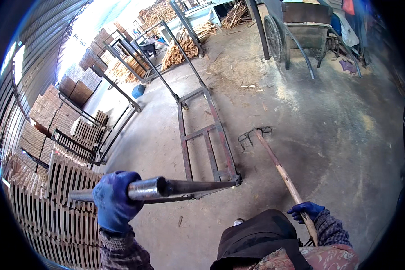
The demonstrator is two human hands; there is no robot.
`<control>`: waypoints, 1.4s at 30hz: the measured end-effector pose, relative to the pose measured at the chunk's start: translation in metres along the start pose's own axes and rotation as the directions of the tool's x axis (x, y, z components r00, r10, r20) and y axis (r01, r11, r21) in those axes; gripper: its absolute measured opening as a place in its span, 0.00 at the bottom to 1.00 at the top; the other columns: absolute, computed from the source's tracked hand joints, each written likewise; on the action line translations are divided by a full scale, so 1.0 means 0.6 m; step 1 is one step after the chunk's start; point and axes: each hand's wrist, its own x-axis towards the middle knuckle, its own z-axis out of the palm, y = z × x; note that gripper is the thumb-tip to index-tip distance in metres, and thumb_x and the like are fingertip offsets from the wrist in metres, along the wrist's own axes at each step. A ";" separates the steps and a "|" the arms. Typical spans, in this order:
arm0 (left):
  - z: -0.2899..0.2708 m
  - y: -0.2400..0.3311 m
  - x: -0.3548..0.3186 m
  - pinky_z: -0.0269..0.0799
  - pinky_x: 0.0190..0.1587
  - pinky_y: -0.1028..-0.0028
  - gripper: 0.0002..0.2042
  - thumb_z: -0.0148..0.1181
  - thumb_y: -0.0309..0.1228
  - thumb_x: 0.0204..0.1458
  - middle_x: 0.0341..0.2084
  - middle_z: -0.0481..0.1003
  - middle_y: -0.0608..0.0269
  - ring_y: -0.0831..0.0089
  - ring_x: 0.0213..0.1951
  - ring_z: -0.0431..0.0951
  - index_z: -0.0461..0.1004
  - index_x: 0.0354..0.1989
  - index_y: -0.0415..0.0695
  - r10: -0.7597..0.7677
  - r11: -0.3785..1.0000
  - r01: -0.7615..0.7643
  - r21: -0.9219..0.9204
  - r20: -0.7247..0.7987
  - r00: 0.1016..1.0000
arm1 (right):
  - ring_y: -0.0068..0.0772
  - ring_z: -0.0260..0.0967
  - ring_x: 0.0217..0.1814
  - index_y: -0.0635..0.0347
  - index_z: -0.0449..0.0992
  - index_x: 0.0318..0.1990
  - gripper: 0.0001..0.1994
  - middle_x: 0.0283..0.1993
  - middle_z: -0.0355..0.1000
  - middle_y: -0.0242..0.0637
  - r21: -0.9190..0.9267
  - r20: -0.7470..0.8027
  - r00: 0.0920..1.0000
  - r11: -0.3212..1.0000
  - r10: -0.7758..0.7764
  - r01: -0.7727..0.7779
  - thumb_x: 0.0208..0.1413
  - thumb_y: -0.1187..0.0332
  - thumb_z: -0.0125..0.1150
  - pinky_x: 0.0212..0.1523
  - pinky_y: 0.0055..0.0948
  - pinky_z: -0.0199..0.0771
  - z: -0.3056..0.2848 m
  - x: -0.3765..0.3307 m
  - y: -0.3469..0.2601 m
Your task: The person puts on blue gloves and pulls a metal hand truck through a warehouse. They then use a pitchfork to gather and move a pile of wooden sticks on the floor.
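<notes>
My left hand (114, 201), in a blue glove, is closed around the metal tube of a wheeled cart's upright frame (149, 189). The cart's low steel base (223, 139) stretches ahead over the concrete floor, with another upright frame at its far end. At the lower right my right hand (307, 211), also gloved in blue, grips the wooden handle of a rake (283, 173). Its dark, pronged metal head (256, 132) rests on the floor to the right of the cart, apart from it.
Stacked slatted wood (54, 211) stands close on the left. A two-wheeled handcart (306, 36) and a dark post (259, 31) are at the far right. Beyond are a blue container (138, 91), wood piles (180, 53), more metal frames and a person (151, 47).
</notes>
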 end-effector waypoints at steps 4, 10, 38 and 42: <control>0.026 0.006 0.062 0.72 0.35 0.61 0.12 0.65 0.27 0.38 0.26 0.76 0.59 0.60 0.30 0.77 0.73 0.34 0.48 -0.055 0.998 0.053 0.018 0.085 0.995 | 0.24 0.74 0.34 0.57 0.80 0.46 0.16 0.34 0.76 0.29 0.017 0.017 0.999 0.999 -0.038 0.037 0.55 0.57 0.59 0.34 0.26 0.72 -0.007 0.019 0.015; 0.112 -0.047 0.164 0.74 0.33 0.64 0.08 0.64 0.37 0.44 0.23 0.77 0.58 0.61 0.26 0.79 0.77 0.29 0.48 -0.134 0.987 0.130 0.093 0.032 0.990 | 0.28 0.74 0.28 0.65 0.78 0.41 0.13 0.31 0.76 0.37 0.124 -0.016 0.999 0.991 -0.041 0.043 0.56 0.63 0.61 0.29 0.24 0.74 0.000 0.014 0.018; 0.571 -0.842 0.502 0.75 0.42 0.60 0.10 0.59 0.36 0.45 0.32 0.79 0.50 0.52 0.38 0.80 0.80 0.35 0.49 -0.111 0.994 0.109 0.015 0.164 0.980 | 0.24 0.70 0.32 0.61 0.78 0.50 0.16 0.30 0.70 0.33 0.232 -0.420 0.902 0.951 -0.094 0.207 0.62 0.65 0.49 0.35 0.26 0.76 0.676 0.135 -0.159; 0.606 -0.927 0.499 0.75 0.42 0.61 0.11 0.61 0.36 0.44 0.31 0.79 0.49 0.53 0.37 0.80 0.80 0.37 0.49 -0.120 0.992 0.112 0.056 0.165 0.979 | 0.25 0.69 0.31 0.56 0.79 0.49 0.16 0.28 0.68 0.31 0.387 -0.428 0.900 0.916 0.077 0.106 0.61 0.62 0.49 0.34 0.27 0.76 0.684 0.175 -0.158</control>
